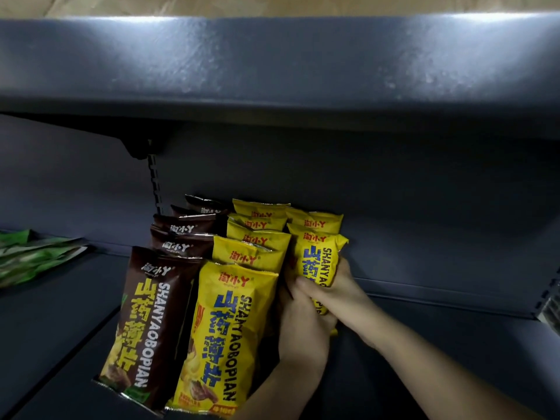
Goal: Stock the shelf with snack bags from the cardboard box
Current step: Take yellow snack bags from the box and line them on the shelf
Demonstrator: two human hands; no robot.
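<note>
Rows of snack bags stand upright on a dark grey shelf [424,344]. A row of brown bags [148,325] is on the left, a row of yellow bags [224,334] beside it. A third, shorter row of yellow bags starts to the right. Its front yellow bag [318,262] is held by both hands. My right hand [333,292] wraps its right side and lower part. My left hand [303,331] presses against its lower left, between the two yellow rows. The cardboard box is out of view.
The shelf above [272,65] overhangs the bags closely. Green bags [33,256] lie on the neighbouring shelf section at far left. A slotted upright [156,186] stands behind the brown row. Bare shelf surface extends to the right of my hands.
</note>
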